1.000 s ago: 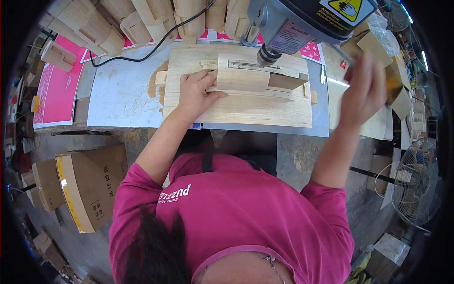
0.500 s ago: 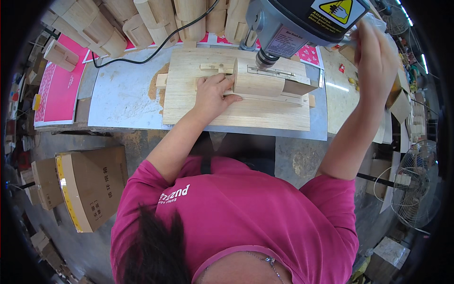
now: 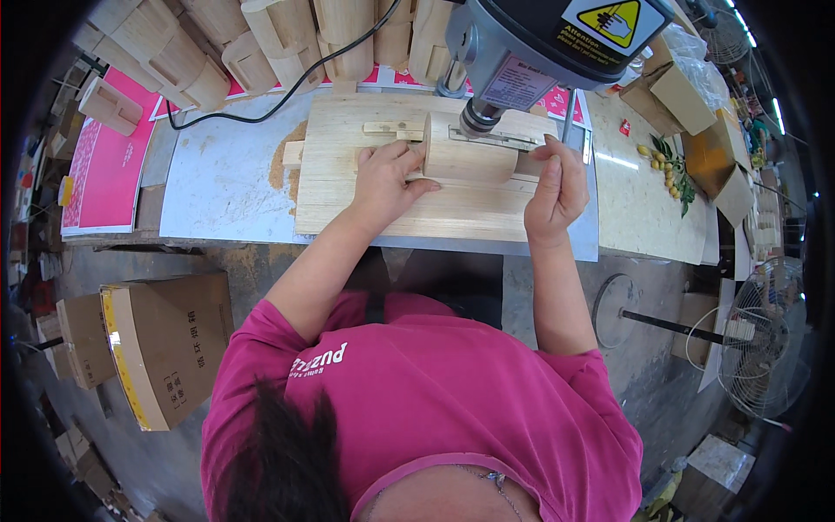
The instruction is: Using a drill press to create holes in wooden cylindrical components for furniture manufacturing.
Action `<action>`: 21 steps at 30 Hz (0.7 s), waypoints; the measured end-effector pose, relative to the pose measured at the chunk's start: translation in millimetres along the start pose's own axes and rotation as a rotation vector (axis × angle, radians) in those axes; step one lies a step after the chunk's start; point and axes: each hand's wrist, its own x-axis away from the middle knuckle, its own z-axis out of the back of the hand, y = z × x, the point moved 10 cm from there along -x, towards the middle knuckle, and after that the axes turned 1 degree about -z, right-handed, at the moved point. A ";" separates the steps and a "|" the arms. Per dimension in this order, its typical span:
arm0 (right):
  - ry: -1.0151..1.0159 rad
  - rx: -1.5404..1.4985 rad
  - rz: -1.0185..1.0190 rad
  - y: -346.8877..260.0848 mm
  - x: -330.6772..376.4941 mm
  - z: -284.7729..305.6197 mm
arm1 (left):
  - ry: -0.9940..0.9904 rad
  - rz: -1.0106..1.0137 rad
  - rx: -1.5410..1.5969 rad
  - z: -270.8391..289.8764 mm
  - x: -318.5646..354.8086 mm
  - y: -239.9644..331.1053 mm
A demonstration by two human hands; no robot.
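Observation:
A rounded wooden block (image 3: 465, 158) with a slotted strip along its top lies on a flat wooden board (image 3: 348, 209). My left hand (image 3: 387, 184) grips the block's left end, thumb along its near side. Right above the block is the chuck (image 3: 478, 117) of a grey drill press (image 3: 513, 52), its lower end close to the slotted strip; the bit cannot be made out. My right hand (image 3: 558, 193) is raised at the block's right end, fingers curled at the lower end of the press's metal lever (image 3: 570, 119). The fingers partly hide the lever's end.
Several wooden cylinders with cutouts (image 3: 344, 43) stand along the back, with a black cable (image 3: 300, 84) in front. Sawdust (image 3: 280, 161) lies left of the board. At the right are an open carton (image 3: 683, 96) and yellow fruit with leaves (image 3: 671, 170). A fan (image 3: 765, 339) stands lower right.
My right hand has come down and inward from beside the drill head to the block's right end. The chuck sits lower over the block. My left hand keeps its hold.

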 end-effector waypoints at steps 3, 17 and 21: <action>-0.002 -0.011 0.034 -8.1 -3.8 4.0 | 0.026 -0.009 -0.010 0.4 0.7 -1.9; -0.132 0.131 0.102 19.8 -186.8 3.8 | -0.006 0.093 0.120 -1.9 -7.3 -2.3; -0.208 -0.015 -0.278 61.0 -136.2 12.3 | 0.005 0.155 0.332 -8.8 -4.4 -16.2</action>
